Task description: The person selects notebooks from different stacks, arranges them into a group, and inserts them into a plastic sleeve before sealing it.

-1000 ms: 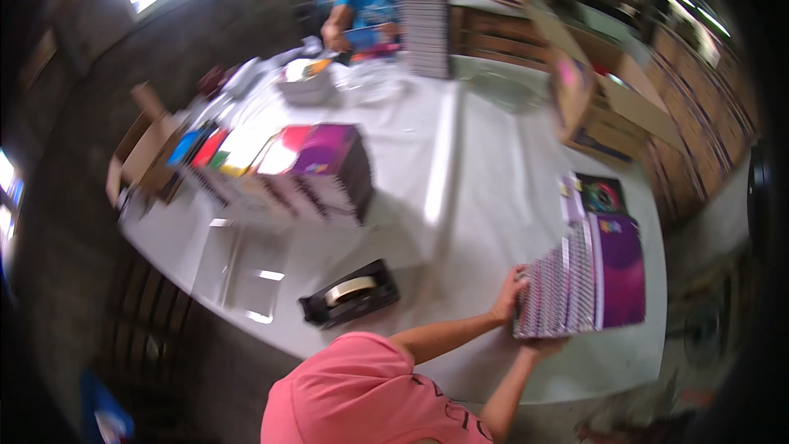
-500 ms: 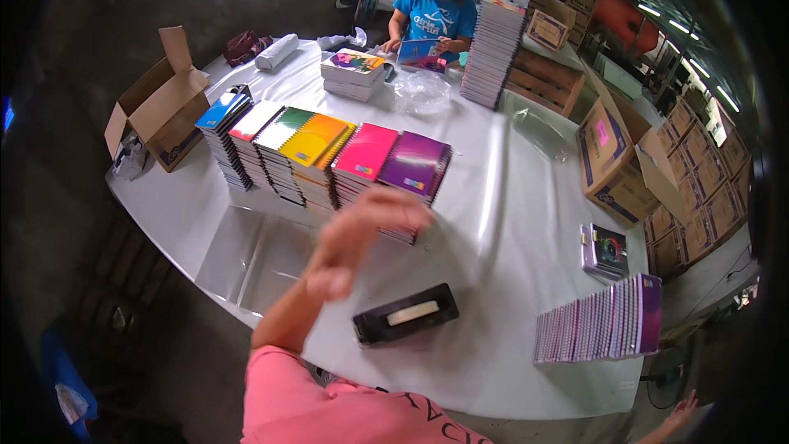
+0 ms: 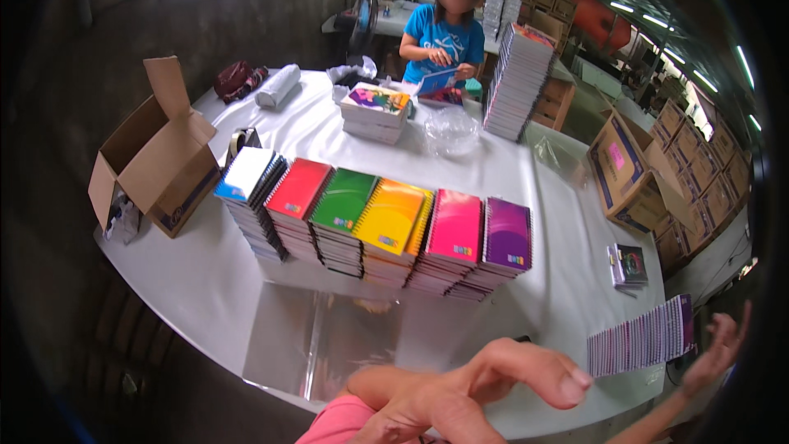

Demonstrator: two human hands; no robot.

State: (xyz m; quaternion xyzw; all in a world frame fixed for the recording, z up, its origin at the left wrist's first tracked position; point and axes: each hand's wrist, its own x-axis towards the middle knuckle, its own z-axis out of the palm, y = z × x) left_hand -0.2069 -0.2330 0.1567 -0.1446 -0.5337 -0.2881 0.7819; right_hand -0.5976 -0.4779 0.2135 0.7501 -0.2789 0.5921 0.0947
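My left hand (image 3: 493, 390) reaches over the near edge of the table from a pink sleeve, fingers apart and loosely curled, with nothing visible in it. Beyond it stands a row of spiral notebook stacks: blue, red (image 3: 301, 189), green (image 3: 344, 200), yellow (image 3: 390, 215), pink (image 3: 454, 226) and purple (image 3: 507, 230). At the far right my right hand (image 3: 717, 353) is raised with spread fingers, beside a row of purple notebooks (image 3: 641, 337) packed on edge. Mostly hidden behind my left hand is a black object (image 3: 523, 338).
Clear plastic sleeves (image 3: 349, 341) lie at the near left. Open cardboard boxes stand at left (image 3: 177, 168) and right (image 3: 629, 173). A tall notebook stack (image 3: 518, 82) rises at the back, near a person in a blue shirt (image 3: 444, 37) handling a blue notebook (image 3: 436, 80).
My left hand has moved right and nearer, now covering most of the black object. My right hand has risen beside the purple row. The view has shifted; the person's hands have moved at the blue notebook.
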